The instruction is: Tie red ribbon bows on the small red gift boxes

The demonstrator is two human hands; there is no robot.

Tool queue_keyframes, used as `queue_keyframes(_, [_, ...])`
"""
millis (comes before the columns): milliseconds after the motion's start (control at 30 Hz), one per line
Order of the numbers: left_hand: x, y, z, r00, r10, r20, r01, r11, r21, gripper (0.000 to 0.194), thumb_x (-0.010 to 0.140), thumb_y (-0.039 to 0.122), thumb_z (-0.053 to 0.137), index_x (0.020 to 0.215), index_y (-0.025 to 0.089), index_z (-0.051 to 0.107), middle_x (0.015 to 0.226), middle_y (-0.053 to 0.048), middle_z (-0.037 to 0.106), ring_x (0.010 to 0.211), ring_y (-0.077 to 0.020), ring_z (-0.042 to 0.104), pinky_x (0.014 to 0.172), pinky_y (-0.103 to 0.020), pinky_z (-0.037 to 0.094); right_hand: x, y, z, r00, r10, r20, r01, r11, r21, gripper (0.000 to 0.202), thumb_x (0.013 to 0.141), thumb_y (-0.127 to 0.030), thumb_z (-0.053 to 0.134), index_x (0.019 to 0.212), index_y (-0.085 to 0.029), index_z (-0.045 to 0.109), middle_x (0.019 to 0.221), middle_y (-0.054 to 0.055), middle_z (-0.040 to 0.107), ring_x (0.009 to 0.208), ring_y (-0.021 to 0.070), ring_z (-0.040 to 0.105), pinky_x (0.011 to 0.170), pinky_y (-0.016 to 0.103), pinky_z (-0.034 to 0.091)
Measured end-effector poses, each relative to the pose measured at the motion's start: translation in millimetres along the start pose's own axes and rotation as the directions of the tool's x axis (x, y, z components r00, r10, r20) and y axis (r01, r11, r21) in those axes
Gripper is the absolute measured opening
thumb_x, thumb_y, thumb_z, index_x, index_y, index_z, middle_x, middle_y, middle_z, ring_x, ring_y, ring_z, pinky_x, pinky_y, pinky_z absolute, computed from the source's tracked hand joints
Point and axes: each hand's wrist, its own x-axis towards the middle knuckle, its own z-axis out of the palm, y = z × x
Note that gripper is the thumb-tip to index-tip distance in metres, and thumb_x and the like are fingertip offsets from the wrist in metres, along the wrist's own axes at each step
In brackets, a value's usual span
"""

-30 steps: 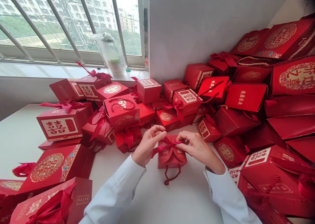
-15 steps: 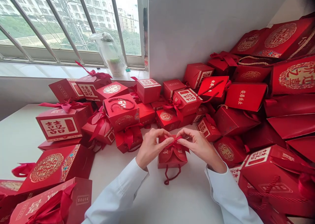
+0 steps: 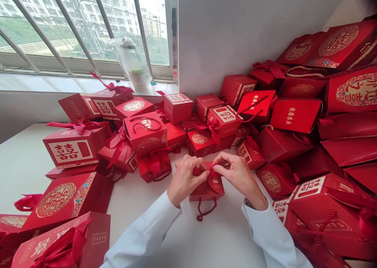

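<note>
A small red gift box (image 3: pixel 203 194) stands on the white table in front of me, with a twisted cord handle (image 3: pixel 207 213) hanging off its near side. Red ribbon (image 3: pixel 211 170) lies over the box's top. My left hand (image 3: pixel 186 177) pinches the ribbon from the left, its fingers partly covering the box lid. From the right, my right hand (image 3: pixel 235 173) holds the ribbon between thumb and index finger, close to the knot. Fine detail of the knot is hidden by my fingertips.
Red boxes with ribbons (image 3: pixel 72 146) crowd the left of the white table (image 3: pixel 203 244). More boxes (image 3: pixel 296 114) are piled along the wall and right side. A plastic bag with a cup (image 3: pixel 136 69) stands on the windowsill.
My left hand has shifted slightly right and now covers more of the box top. My right hand has moved slightly left. Both still pinch the ribbon.
</note>
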Motion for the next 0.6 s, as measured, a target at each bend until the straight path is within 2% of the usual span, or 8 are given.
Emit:
queue_keyframes(200, [-0.9, 0.8, -3.0, 0.999, -0.004, 0.036, 0.002, 0.999, 0.054, 0.012, 0.077, 0.022, 0.059, 0.065, 0.021, 0.057, 0.064, 0.001, 0.059, 0.079, -0.0196, 0.049, 0.068, -0.027, 0.029, -0.9, -1.2, -2.6, 1.000, 0.018, -0.006, -0.018, 1.000, -0.004, 0.010, 0.074, -0.016, 0.054, 0.069, -0.020, 0.062, 0.068, -0.003, 0.065, 0.064, 0.0135, 0.057, 0.058, 0.023, 0.042])
queue_keyframes(367, [-1.4, 1.8, -5.5, 0.998, -0.021, 0.057, 0.016, 0.997, 0.078, 0.010, 0.078, 0.025, 0.060, 0.069, 0.021, 0.060, 0.066, 0.001, 0.061, 0.080, -0.0204, 0.049, 0.070, -0.029, 0.027, -0.1, -1.6, -2.4, 1.000, -0.023, -0.022, 0.023, 0.999, 0.022, 0.009, 0.075, -0.016, 0.055, 0.072, -0.020, 0.063, 0.070, -0.002, 0.065, 0.068, 0.0145, 0.059, 0.064, 0.024, 0.045])
queue_keyframes(500, [-1.8, 2.0, -4.3, 0.999, -0.012, 0.041, 0.010, 0.999, 0.043, 0.016, 0.080, 0.036, 0.061, 0.075, 0.022, 0.066, 0.070, 0.000, 0.066, 0.080, -0.0215, 0.050, 0.069, -0.029, 0.026, -0.9, -1.4, 0.1, 0.998, -0.065, -0.002, 0.065, 0.995, 0.077, 0.008, 0.079, -0.020, 0.055, 0.079, -0.020, 0.063, 0.077, -0.001, 0.067, 0.073, 0.0155, 0.061, 0.067, 0.025, 0.047])
queue_keyframes(600, [-1.0, 0.8, -2.1, 1.000, -0.028, -0.006, 0.028, 1.000, 0.009, 0.018, 0.081, 0.037, 0.060, 0.073, 0.022, 0.066, 0.072, -0.001, 0.068, 0.080, -0.0217, 0.051, 0.069, -0.029, 0.027, -1.9, -1.3, -1.8, 0.996, -0.086, 0.017, 0.084, 0.993, 0.077, 0.016, 0.080, -0.022, 0.056, 0.094, -0.022, 0.061, 0.090, 0.001, 0.067, 0.081, 0.0161, 0.062, 0.072, 0.026, 0.048])
